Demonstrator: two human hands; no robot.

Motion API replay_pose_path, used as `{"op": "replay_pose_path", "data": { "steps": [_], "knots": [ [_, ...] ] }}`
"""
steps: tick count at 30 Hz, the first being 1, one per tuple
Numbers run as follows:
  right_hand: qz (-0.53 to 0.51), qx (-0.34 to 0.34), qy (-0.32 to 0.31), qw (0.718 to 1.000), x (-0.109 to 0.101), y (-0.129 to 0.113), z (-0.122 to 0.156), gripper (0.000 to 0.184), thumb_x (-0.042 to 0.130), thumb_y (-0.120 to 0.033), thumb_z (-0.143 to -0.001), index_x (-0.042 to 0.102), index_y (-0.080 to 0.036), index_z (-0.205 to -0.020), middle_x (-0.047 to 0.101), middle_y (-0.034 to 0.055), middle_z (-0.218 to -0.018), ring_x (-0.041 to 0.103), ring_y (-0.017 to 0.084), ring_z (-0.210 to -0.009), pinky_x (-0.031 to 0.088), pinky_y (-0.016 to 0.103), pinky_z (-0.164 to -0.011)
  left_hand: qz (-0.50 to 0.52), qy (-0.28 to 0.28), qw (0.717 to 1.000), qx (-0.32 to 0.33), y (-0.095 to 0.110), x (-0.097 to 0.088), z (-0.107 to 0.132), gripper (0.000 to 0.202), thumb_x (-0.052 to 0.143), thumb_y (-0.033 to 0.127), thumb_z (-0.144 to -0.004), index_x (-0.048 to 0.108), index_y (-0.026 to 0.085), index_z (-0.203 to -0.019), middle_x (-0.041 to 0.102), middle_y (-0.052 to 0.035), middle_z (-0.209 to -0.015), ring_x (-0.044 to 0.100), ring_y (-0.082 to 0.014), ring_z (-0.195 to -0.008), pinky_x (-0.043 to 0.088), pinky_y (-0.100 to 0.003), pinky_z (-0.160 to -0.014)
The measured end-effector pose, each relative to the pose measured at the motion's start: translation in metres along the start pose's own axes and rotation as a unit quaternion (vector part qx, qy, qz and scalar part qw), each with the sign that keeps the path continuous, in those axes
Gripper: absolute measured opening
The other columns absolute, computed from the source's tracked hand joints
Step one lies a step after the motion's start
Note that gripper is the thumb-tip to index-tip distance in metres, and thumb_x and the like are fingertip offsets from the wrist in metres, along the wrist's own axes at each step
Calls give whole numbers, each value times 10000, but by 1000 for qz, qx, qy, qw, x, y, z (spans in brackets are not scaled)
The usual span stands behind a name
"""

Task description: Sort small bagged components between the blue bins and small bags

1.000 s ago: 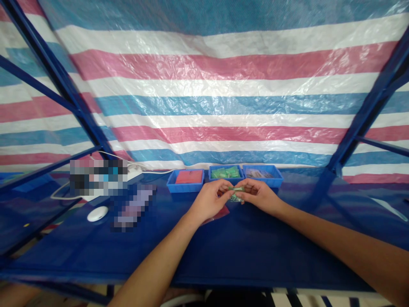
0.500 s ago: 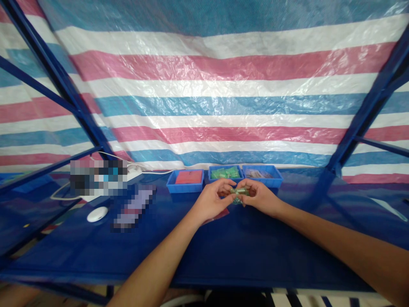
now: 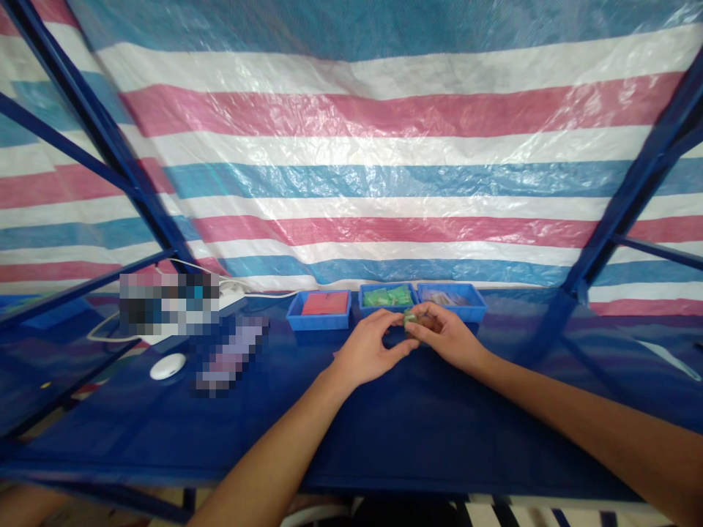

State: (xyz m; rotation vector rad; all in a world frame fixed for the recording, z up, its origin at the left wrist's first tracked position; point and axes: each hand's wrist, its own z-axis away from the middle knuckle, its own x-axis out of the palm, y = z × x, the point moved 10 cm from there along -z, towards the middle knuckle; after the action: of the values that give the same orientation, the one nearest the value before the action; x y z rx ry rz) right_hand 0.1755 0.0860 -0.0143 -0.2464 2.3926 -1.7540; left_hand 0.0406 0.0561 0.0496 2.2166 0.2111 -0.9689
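My right hand (image 3: pixel 451 333) is closed, with thumb and fingertips pinching a small crinkled green packet (image 3: pixel 409 318). Much of the packet is hidden behind the fingers. Just left of it, my left hand (image 3: pixel 370 348) has its thumb and fingers apart in a curve. Its fingertips reach to the packet's edge; whether they touch it I cannot tell. Beyond my hands stand three blue trays in a row: the left tray (image 3: pixel 318 322) with red flat pieces (image 3: pixel 325 303), the middle one with green packets (image 3: pixel 387 296), the right one with clear packets (image 3: pixel 444 298).
The trays and hands are over a blue table (image 3: pixel 439 432). A white rounded object (image 3: pixel 168 367) lies at the left, near a blurred-out oblong item (image 3: pixel 233 355). White cables (image 3: pixel 269 295) run along the back left. Blue metal posts (image 3: pixel 631 190) and a striped plastic sheet (image 3: pixel 384 176) stand behind.
My left fingers have spread apart, leaving the packet in my right hand's pinch. Both hands have shifted slightly. The reddish piece under my left hand is now mostly hidden.
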Motion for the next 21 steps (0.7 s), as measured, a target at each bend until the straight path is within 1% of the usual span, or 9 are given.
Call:
{"op": "replay_pose_path", "data": {
  "steps": [3, 6, 8, 11, 13, 15, 17, 19, 21],
  "knots": [
    [-8, -2, -25, 1000, 11, -8, 3, 349, 704, -520, -912, 665, -218, -1083, 725, 48, -989, 703, 199, -855, 621, 363, -775, -19, 0, 1000, -17, -5, -1, -1, 307, 639, 463, -961, 737, 187, -1056, 718, -76, -966, 664, -210, -874, 521, -308, -793],
    [-6, -12, -14, 1000, 10, -12, 2, 369, 681, -545, -920, 686, -204, -1062, 725, 68, -980, 701, 227, -922, 636, 360, -730, -11, 18, 999, -38, -17, -4, -1, 255, 563, 369, -1008, 746, 193, -1037, 743, -66, -976, 681, -208, -894, 514, -305, -828],
    [0, -21, 10, 1000, 4, -11, 0, 355, 721, -526, -898, 675, -218, -1067, 719, 50, -906, 698, 216, -860, 626, 339, -684, 9, 39, 997, -64, -27, -6, -1, 236, 569, 335, -1002, 737, 203, -1103, 755, -57, -988, 692, -205, -888, 519, -304, -842],
    [5, -31, 36, 999, -6, -7, -1, 372, 791, -484, -851, 653, -254, -1108, 707, 27, -895, 686, 196, -801, 611, 319, -654, 54, 54, 992, -101, -36, -6, 2, 321, 611, 340, -977, 666, 219, -1268, 759, -34, -921, 692, -188, -780, 533, -290, -773],
    [14, -27, 14, 999, -4, -5, 0, 388, 822, -476, -820, 663, -256, -1098, 709, 25, -926, 681, 189, -783, 609, 324, -665, 94, 37, 990, -99, -34, 0, 2, 410, 621, 327, -971, 597, 235, -1369, 770, -25, -926, 705, -185, -773, 540, -284, -762],
    [32, -24, -19, 999, 1, -4, 0, 375, 838, -487, -795, 689, -238, -1034, 711, 27, -945, 672, 177, -746, 606, 332, -680, 118, 16, 989, -87, -28, 5, 3, 478, 623, 310, -971, 541, 253, -1439, 781, -25, -973, 721, -187, -811, 548, -287, -787],
    [46, -30, -32, 998, 3, -6, 1, 357, 829, -509, -794, 708, -222, -968, 710, 27, -956, 662, 160, -711, 597, 326, -684, 115, 10, 990, -82, -26, 6, 3, 519, 630, 312, -969, 510, 259, -1471, 781, -23, -975, 725, -188, -821, 552, -293, -801],
    [49, -32, -16, 998, 0, -8, 0, 354, 806, -530, -810, 710, -216, -942, 706, 16, -919, 653, 145, -674, 583, 311, -665, 106, 16, 991, -82, -28, 5, 3, 510, 636, 327, -970, 515, 252, -1460, 775, -20, -949, 723, -186, -818, 555, -299, -812],
    [46, -22, 7, 999, -5, -7, -1, 360, 787, -541, -823, 693, -211, -931, 698, -3, -832, 646, 137, -625, 570, 302, -640, 101, 24, 991, -82, -32, 5, 2, 474, 637, 331, -972, 538, 243, -1427, 770, -29, -964, 725, -189, -854, 559, -305, -831]
  ]
}}
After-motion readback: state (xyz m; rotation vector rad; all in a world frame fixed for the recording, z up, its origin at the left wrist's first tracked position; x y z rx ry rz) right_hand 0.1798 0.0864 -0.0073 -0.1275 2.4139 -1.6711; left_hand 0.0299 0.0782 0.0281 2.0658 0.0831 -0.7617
